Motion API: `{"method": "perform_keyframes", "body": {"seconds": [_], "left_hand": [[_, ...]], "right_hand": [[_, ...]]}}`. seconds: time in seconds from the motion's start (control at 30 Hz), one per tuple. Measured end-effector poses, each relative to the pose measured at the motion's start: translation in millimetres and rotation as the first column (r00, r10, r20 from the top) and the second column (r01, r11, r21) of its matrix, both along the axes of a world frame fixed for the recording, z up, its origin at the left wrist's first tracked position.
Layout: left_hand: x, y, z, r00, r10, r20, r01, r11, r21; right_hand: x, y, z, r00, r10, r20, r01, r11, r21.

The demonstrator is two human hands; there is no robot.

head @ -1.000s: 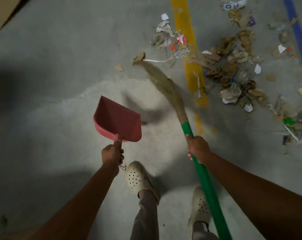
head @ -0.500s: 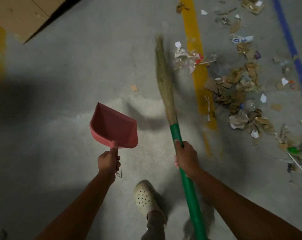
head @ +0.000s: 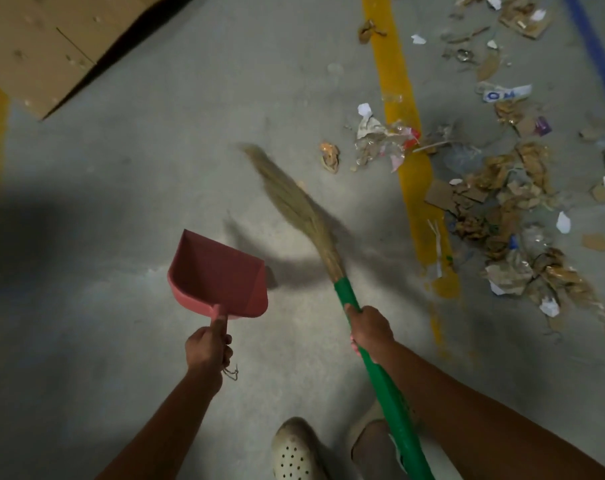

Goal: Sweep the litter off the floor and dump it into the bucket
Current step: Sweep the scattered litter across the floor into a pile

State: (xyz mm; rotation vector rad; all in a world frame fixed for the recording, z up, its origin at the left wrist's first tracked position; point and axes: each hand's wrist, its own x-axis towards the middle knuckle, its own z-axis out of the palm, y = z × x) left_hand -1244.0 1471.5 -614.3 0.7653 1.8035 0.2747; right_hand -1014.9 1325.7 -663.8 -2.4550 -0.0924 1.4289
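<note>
Concrete floor (head: 155,168) all round both hands. The litter (head: 509,209) lies ahead and right of my right hand (head: 370,329), on and past the yellow line (head: 398,98). It's torn cardboard, paper bits and clear film, too many to count. Judged light and loose; it'll flutter and scatter, so short low strokes.

One cardboard box (head: 44,39), far ahead-left of my left hand (head: 207,348).

One broom (head: 346,296): right hand wrapped round the green handle, just below the bristles. Bristles are blurred, with tips ahead-left of that hand, short of the nearest crumpled scrap (head: 330,155). Handle looks stiff, bristles soft and springy. Holding this close to the head should give control.

One dustpan (head: 221,275), red plastic, probably rigid and light. Left hand is curled round its short handle, thumb along the top. The pan is forward of the hand, mouth away from me, nothing in it. Its shadow suggests it's off the floor.

One shoe (head: 294,452) shows plainly behind both hands. No bucket in view.
</note>
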Motion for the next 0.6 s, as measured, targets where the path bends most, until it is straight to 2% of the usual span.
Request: {"method": "perform_keyframes", "body": {"seconds": [0.1,0.23,0.37,0.43,0.5,0.6], "left_hand": [[26.4,12.7,-9.9,1.0,-0.016,0.025,0.016,1.0,0.02],[61.9,19.0,-10.5,0.998,-0.044,0.05,0.043,0.999,0.019],[88.9,13.8,-6.5,0.997,-0.073,0.039,0.073,0.997,0.008],[99.4,9.0,-4.1,0.996,-0.089,0.028,0.089,0.996,-0.003],[109.4,2.8,1.0,0.994,-0.111,0.015,0.111,0.994,-0.013],[125.3,-7.9,8.8,0.989,-0.15,-0.007,0.15,0.989,-0.017]], "right_hand": [[35.1,-4.4,-16.1,0.982,-0.16,0.1,0.161,0.987,0.007],[73.7,-5.2,4.8,0.882,-0.445,0.157,0.435,0.895,0.096],[97.2,-9.8,28.2,0.822,-0.546,0.162,0.519,0.835,0.182],[103.9,-12.7,39.3,0.825,-0.55,0.13,0.518,0.828,0.214],[108.8,-17.3,51.7,0.867,-0.488,0.097,0.459,0.86,0.223],[114.3,-25.7,57.7,0.966,-0.248,0.07,0.234,0.958,0.167]]}}
